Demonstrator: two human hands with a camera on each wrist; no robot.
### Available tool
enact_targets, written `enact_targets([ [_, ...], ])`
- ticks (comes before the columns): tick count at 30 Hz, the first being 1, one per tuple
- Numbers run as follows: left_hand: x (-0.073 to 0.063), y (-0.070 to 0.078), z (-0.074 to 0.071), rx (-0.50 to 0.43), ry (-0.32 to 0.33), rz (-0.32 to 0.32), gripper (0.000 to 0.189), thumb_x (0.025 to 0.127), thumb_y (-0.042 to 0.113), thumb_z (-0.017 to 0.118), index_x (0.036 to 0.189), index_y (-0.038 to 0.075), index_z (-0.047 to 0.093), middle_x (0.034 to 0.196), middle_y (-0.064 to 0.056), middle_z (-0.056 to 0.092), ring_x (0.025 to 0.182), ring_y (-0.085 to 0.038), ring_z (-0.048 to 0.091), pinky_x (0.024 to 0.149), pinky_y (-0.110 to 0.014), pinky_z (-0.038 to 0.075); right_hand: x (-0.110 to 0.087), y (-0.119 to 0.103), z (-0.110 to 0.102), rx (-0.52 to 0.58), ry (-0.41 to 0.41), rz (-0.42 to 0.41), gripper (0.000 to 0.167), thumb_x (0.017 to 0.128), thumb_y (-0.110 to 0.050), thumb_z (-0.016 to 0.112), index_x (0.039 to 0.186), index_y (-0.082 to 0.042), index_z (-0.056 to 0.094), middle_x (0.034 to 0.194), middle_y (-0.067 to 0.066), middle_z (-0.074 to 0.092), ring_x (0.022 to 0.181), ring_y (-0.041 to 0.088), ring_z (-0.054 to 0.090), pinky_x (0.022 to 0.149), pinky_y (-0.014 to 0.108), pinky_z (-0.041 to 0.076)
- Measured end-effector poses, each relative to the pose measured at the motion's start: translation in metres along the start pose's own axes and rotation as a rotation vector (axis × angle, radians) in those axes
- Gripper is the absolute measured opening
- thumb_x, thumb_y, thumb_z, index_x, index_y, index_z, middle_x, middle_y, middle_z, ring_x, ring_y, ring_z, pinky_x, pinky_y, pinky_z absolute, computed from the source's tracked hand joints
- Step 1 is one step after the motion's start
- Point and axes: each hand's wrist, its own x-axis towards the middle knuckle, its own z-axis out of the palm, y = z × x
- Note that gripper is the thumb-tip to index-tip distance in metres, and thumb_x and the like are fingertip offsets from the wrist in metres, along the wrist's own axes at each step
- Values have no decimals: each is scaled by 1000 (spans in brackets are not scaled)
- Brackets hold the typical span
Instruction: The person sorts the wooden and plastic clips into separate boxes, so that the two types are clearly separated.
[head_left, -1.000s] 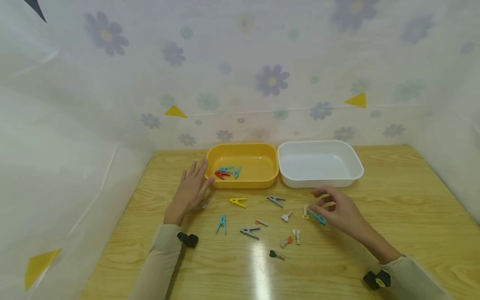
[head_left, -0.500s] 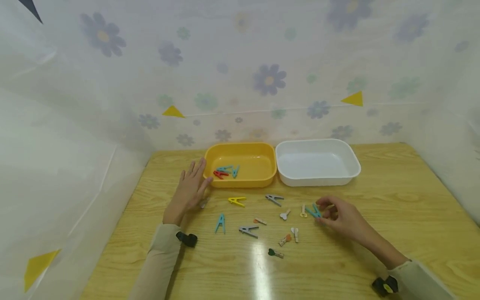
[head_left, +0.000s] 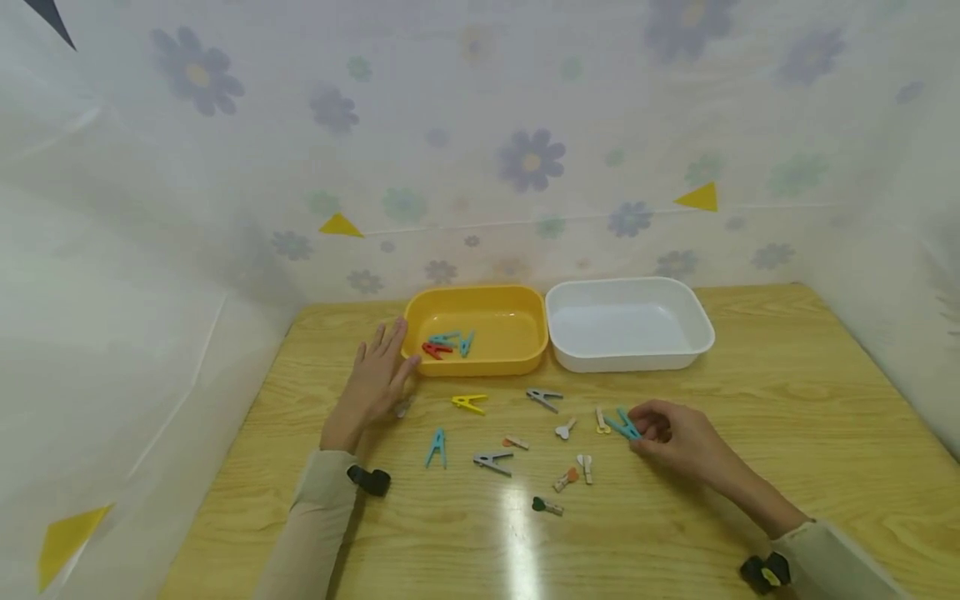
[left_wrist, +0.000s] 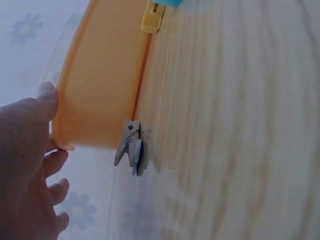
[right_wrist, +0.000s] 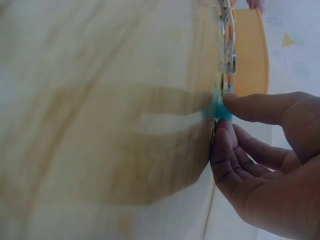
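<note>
In the head view my right hand pinches a teal plastic clothespin at its right end, low over the table, its legs pointing left. The right wrist view has thumb and fingertips on either side of the teal piece. Beside it lies a small wooden clothespin with a yellow heart. My left hand rests with spread fingers against the left end of the yellow bin, thumb at its front corner. Inside that bin are a red clothespin and teal ones. Near the left palm stands a wooden clothespin.
A white bin adjoins the yellow one on its right. Before them lie a yellow clothespin, grey clothespins, another teal clothespin and several small wooden ones, including a green-hearted clothespin. A flowered curtain hangs behind the table.
The teal clothespin at my right hand has turned, its legs now pointing left, and my fingers have shifted to its right end. The left hand stays at the yellow bin.
</note>
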Motion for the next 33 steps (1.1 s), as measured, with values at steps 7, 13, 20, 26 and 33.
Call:
enact_targets([
  [7,0,1,0,3,-1,-1,73,111,50,33,166,6,9,172,-11,9,156,-40,6,120,-68,6,-1,0,0,10,6,-13,28,86,-5,82,110,4,71,89,-1,70,77,8,63,68,25,56],
  [13,0,0,0,-3,1,6,73,112,49,32,165,5,9,171,-15,11,156,-42,6,119,-69,6,0,-2,-2,-6,52,-13,27,88,-4,79,112,2,71,90,-1,71,80,9,65,71,25,58],
  [20,0,-1,1,-4,2,4,73,112,50,32,166,6,9,172,-12,9,156,-41,5,119,-68,6,2,-11,-1,31,80,-32,26,89,-3,78,114,3,71,95,5,73,83,13,68,70,26,59],
  [26,1,-3,1,-2,-3,-3,74,111,51,31,166,7,8,172,-11,8,156,-40,5,119,-68,6,7,-17,0,61,109,-61,27,89,1,78,115,1,72,98,6,73,81,9,67,68,26,59],
  [33,1,-2,0,-8,-3,2,73,112,49,33,166,6,9,171,-14,10,156,-41,5,119,-68,6,12,-27,4,129,135,-112,27,89,-1,79,115,-1,72,100,7,73,83,12,67,67,26,60],
])
